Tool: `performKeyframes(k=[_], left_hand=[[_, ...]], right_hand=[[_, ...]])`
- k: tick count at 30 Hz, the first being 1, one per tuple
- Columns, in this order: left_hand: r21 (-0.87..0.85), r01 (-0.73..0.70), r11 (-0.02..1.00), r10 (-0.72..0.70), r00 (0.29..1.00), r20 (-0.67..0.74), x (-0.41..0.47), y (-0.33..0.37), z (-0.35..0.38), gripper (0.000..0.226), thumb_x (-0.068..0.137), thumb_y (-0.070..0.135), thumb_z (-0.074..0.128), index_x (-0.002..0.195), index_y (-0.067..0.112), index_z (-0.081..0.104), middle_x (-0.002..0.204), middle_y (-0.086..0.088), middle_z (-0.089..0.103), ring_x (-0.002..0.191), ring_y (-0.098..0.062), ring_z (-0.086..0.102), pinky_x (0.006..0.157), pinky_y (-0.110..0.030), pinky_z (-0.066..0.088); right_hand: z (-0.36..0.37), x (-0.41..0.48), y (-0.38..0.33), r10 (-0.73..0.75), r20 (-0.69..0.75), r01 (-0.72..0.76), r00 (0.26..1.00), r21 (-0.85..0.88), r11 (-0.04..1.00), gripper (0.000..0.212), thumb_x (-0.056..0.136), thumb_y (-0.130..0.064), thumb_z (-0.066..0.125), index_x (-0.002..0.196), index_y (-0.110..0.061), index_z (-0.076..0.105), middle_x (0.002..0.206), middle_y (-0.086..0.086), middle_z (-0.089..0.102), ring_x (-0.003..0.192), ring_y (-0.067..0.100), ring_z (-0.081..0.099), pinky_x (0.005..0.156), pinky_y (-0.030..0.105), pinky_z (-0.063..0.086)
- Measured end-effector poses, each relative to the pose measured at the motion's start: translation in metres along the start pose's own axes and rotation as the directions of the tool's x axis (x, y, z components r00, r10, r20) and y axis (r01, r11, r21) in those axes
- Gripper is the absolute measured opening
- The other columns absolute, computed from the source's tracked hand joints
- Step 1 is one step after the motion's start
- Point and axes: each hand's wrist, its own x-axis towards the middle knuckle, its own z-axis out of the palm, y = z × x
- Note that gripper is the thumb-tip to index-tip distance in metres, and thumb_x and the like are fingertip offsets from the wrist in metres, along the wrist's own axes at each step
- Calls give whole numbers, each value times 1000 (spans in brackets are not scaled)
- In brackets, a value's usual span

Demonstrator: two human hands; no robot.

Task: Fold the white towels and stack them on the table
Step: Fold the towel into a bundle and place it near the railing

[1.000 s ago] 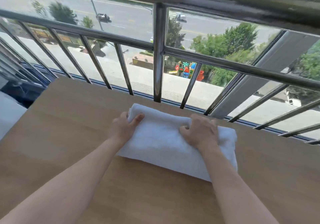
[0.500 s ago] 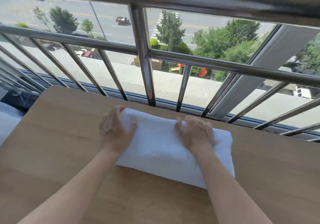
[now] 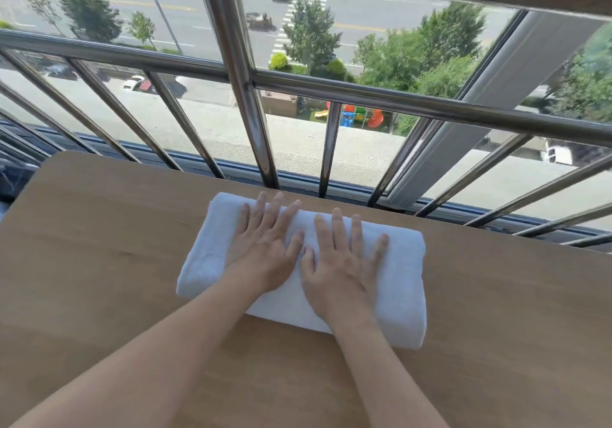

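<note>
A folded white towel (image 3: 402, 292) lies as a thick rectangle on the wooden table (image 3: 99, 262), close to the far edge. My left hand (image 3: 265, 245) lies flat on the towel's left half with fingers straight and spread. My right hand (image 3: 341, 262) presses flat on the middle of the towel, fingers straight, right beside the left hand. Both palms cover much of the towel's top face.
A metal railing (image 3: 251, 123) with slanted bars runs along the far edge of the table, in front of a window over a street. A white surface edge shows at the far left (image 3: 1, 207).
Both hands moved from gripping the towel's far corners to lying flat and close together on its top. The towel shifted slightly toward the railing.
</note>
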Motion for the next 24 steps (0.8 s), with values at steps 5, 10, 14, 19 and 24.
performKeyframes(k=[5, 10, 14, 19, 24], left_hand=[[10, 28, 1000, -28, 999, -25, 4, -7, -4, 73, 88, 72, 0, 155, 44, -7, 168, 10, -10, 149, -11, -28, 120, -43, -19], [-5, 250, 968, -250, 967, -52, -6, -38, -10, 79, 83, 87, 1, 150, 51, -19, 165, 9, -21, 152, -19, -23, 121, -54, -9], [-210, 481, 851, -468, 877, 110, -24, -63, -14, 88, 66, 100, 8, 137, 64, -30, 168, 8, -3, 151, -29, 20, 110, -57, 29], [-231, 433, 871, -433, 900, 53, -29, -63, -13, 85, 74, 95, 13, 141, 62, -27, 153, -7, 36, 133, -33, 39, 95, -54, 39], [-282, 372, 884, -379, 925, 30, -30, -70, -12, 81, 81, 89, 18, 146, 58, -20, 149, -7, 39, 125, -34, 44, 92, -50, 40]], right_hand=[[-1, -2, 21, 40, 3, -40, 999, -13, 999, 64, 96, -58, 11, 157, -42, 2, 169, -4, -2, 154, 26, -11, 118, 52, -21], [-4, -13, 50, 226, 11, -225, 974, -80, 971, 63, 96, -61, 4, 155, -46, -9, 168, -6, -12, 151, 29, -21, 114, 67, -13], [-11, -29, 62, 426, 66, -431, 902, 99, 897, 63, 94, -70, 15, 150, -56, -9, 165, -11, -20, 149, 41, 10, 107, 61, 29], [-21, -37, 74, 512, 191, -545, 837, 370, 753, 71, 87, -78, 37, 145, -66, -3, 148, 12, 38, 125, 40, 49, 99, 51, 39], [-26, -35, 72, 491, 183, -522, 852, 368, 769, 73, 90, -73, 42, 150, -59, 3, 144, 18, 43, 129, 39, 45, 105, 49, 35]])
